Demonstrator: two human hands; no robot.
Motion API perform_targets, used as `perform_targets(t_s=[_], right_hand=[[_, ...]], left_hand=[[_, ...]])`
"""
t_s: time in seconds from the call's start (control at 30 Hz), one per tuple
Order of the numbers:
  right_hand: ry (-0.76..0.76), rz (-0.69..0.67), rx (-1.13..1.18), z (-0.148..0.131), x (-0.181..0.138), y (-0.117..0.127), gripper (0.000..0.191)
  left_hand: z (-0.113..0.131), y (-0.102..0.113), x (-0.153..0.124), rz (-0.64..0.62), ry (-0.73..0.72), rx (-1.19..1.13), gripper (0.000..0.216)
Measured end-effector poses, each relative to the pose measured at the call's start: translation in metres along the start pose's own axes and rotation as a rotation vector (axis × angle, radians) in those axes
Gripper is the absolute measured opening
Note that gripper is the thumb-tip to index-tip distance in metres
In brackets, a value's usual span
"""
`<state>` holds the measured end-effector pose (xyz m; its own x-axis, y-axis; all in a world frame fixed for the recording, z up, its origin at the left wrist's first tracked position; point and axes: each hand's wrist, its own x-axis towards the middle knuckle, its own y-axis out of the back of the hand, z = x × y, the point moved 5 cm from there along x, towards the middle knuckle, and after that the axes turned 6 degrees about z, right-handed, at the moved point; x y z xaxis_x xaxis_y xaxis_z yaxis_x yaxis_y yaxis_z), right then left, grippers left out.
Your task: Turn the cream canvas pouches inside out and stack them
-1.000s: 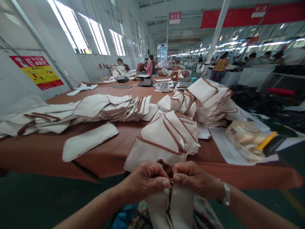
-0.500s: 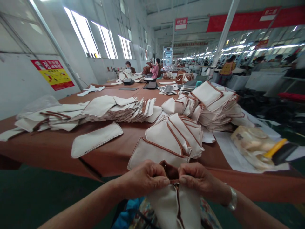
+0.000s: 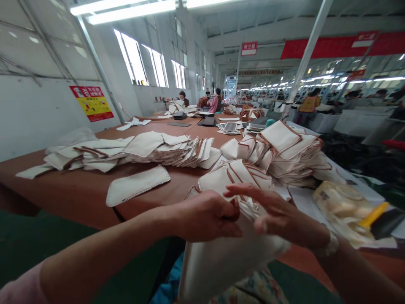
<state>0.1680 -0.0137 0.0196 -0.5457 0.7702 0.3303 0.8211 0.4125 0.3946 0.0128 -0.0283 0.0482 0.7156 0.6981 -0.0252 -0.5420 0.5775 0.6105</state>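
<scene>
My left hand (image 3: 210, 217) is closed on the brown edge of a cream fabric pouch (image 3: 228, 257), which hangs over my lap just in front of the table. My right hand (image 3: 274, 211) is beside the pouch's upper edge, its fingers stretched out and the thumb apart; motion blurs it, and whether it touches the fabric I cannot tell. Just beyond both hands, similar brown-trimmed pouches (image 3: 215, 179) lie overlapped in a small pile, partly hidden by the hands.
A long row of cream pieces (image 3: 148, 145) covers the left of the brown table (image 3: 139, 207), with a single flat piece (image 3: 137, 185) before it. At right are a tall stack (image 3: 291, 156) and a plastic bag (image 3: 341, 207) beside a yellow-handled tool (image 3: 375, 214). People work farther back.
Both hands were pinching the pouch's top edge side by side. Now the right hand has let go and opened, while the left keeps its hold. The pouch has turned and risen, and the view has shifted.
</scene>
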Motion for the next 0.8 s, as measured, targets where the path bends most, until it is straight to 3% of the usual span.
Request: perform_targets(t_s=[0.07, 0.17, 0.27, 0.37, 0.43, 0.5, 0.6, 0.7, 0.8], right_hand=[[0.043, -0.145, -0.055, -0.017, 0.006, -0.026, 0.058], [-0.047, -0.217, -0.009, -0.005, 0.001, -0.046, 0.022], [-0.138, -0.073, 0.152, 0.027, -0.016, -0.037, 0.023], [-0.208, 0.059, 0.341, 0.058, -0.034, -0.024, 0.024], [-0.251, 0.048, 0.383, 0.071, -0.040, -0.024, 0.026], [-0.234, -0.061, 0.260, 0.069, -0.041, -0.031, 0.022], [-0.116, -0.146, 0.046, 0.045, -0.036, -0.037, 0.018], [-0.070, -0.097, 0.139, 0.013, -0.030, -0.039, 0.036], [-0.086, -0.070, 0.190, 0.000, -0.028, -0.047, 0.028]], left_hand=[[0.002, 0.002, 0.003, -0.036, 0.072, -0.063, 0.036], [-0.028, 0.004, -0.011, -0.194, 0.260, -0.259, 0.044], [-0.069, 0.001, -0.038, -0.348, 0.350, -0.535, 0.044], [-0.093, 0.002, -0.055, -0.278, 0.350, -0.688, 0.048], [-0.091, 0.007, -0.058, -0.139, 0.315, -0.665, 0.042], [-0.076, 0.009, -0.057, -0.053, 0.265, -0.605, 0.037], [-0.051, 0.000, -0.049, -0.079, 0.183, -0.470, 0.030], [-0.041, -0.011, -0.039, -0.066, 0.141, -0.381, 0.023], [-0.038, -0.016, -0.033, -0.053, 0.131, -0.395, 0.017]])
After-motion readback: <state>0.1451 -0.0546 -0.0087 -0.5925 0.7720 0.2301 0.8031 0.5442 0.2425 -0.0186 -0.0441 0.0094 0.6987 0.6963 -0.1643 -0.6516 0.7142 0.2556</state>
